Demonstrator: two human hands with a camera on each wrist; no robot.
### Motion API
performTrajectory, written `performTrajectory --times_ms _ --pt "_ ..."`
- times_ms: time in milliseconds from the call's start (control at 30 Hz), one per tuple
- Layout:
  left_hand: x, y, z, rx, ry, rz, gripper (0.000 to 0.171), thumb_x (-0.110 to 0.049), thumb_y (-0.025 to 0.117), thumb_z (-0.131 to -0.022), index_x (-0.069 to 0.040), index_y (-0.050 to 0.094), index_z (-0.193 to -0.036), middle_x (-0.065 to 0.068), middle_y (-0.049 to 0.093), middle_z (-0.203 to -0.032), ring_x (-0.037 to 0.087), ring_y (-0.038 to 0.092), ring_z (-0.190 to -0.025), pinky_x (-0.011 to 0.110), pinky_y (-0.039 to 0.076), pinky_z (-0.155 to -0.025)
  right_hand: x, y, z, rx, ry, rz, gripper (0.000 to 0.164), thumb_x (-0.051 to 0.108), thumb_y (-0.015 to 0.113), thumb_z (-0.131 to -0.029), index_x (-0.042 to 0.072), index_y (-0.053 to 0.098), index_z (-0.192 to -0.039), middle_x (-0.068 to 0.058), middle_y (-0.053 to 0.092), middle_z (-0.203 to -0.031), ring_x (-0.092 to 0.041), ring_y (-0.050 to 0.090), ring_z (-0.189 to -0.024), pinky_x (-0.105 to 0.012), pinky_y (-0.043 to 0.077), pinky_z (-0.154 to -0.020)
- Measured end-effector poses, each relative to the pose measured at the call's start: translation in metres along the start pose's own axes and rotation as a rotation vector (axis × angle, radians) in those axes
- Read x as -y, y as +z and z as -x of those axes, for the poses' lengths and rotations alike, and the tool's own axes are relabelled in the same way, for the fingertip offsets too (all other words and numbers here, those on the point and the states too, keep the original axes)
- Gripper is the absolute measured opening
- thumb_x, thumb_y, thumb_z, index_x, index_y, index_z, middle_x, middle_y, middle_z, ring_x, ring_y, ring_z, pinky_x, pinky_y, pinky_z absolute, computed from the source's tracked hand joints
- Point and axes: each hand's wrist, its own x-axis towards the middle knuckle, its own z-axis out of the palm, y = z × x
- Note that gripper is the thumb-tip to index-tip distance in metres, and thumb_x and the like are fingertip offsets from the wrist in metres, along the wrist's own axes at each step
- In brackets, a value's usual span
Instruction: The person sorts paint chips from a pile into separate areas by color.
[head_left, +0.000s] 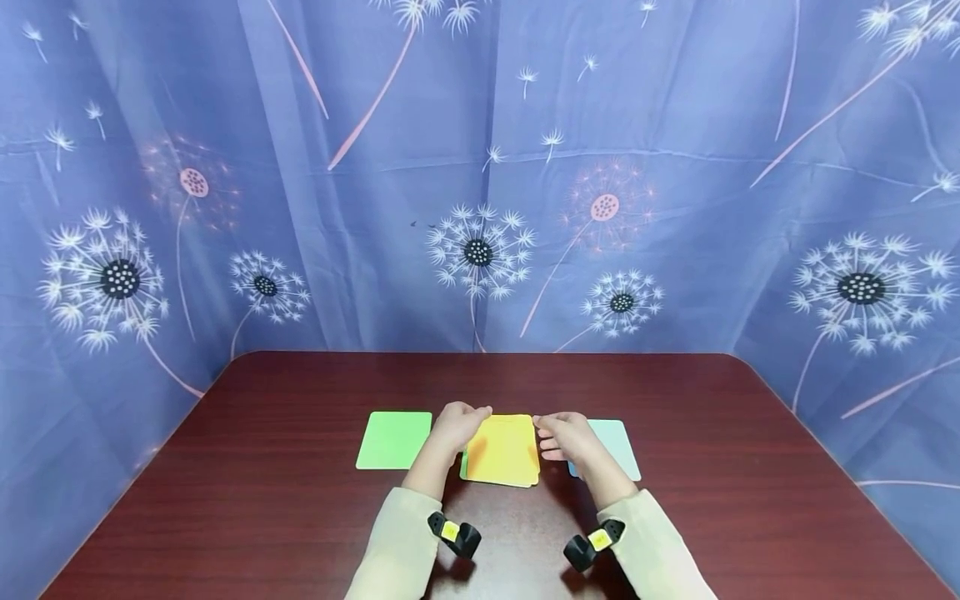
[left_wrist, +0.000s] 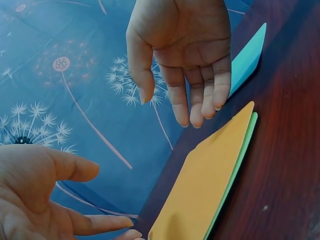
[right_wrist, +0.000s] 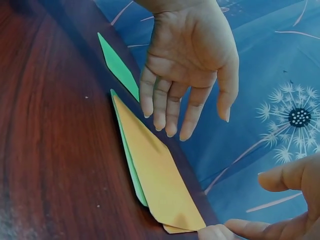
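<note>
A stack of square cards with a yellow-orange card [head_left: 502, 450] on top lies on the table between the two hands. A green card [left_wrist: 237, 172] peeks out beneath it. My left hand [head_left: 455, 427] is at the stack's far left side, fingers extended and thumb apart, holding nothing. My right hand [head_left: 567, 437] is by the far right corner, also with extended fingers. In the right wrist view, its fingertips [right_wrist: 212, 233] meet or nearly meet the yellow-orange card's corner; actual contact is unclear. Neither hand grips a card.
A bright green card [head_left: 393, 440] lies left of the stack. To the right, a light blue card [head_left: 615, 448] is partly covered by the right hand and forearm. Behind the dark red wooden table [head_left: 300, 517] hangs a blue dandelion-patterned curtain [head_left: 375, 208].
</note>
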Motion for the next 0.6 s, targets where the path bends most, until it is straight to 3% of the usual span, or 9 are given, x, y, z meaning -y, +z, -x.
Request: performTrajectory --times_ms 200,600 --pt "0.0047 0.0025 0.0002 0.035 -0.033 0.048 0.045 -0.030 0.058 -0.093 0.008 0.053 -0.117 0.021 0.055 -0.124 0.035 0.052 -0.114 0.049 0.052 -0.088 -0.0040 0.0019 0.0007 0.018 0.006 0.004 0.040 0.016 0.051 -0.094 -0.015 0.051 -0.120 -0.029 0.056 -0.111 -0.030 0.062 -0.091 -0.038 0.057 -0.077" --pt "0.0030 0.0018 0.0005 0.042 -0.047 0.076 0.048 -0.030 0.056 -0.094 0.009 0.049 -0.121 0.022 0.051 -0.127 0.038 0.049 -0.118 0.053 0.050 -0.091 -0.0065 0.0032 -0.0010 0.025 0.006 -0.008 0.040 0.016 0.051 -0.095 -0.015 0.050 -0.119 -0.028 0.056 -0.112 -0.028 0.063 -0.091 -0.037 0.057 -0.077"
